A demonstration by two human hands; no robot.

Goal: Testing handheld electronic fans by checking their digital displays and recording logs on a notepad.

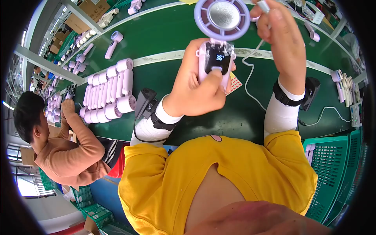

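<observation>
My left hand (197, 88) grips a lavender handheld fan (218, 53) upright, its round ringed head with a silver centre at the top. Lit digits show on the dark display of the fan's body, and my thumb presses at the button just below. To the right, my right hand (288, 47) is raised beside the fan head, pinching a small white cable plug (263, 6) between thumb and finger. A white cord (250, 80) hangs near that hand and runs down to the bench. Partly behind my left hand lies a sheet of red stickers (235, 84).
Stacked lavender fans (107, 90) lie in rows on the green bench (156, 70) to my left. A co-worker (70, 156) sits beyond them. Pale fans (344, 88) stand at the right edge, above green crates (327, 172). A shelf rail (168, 56) crosses the bench.
</observation>
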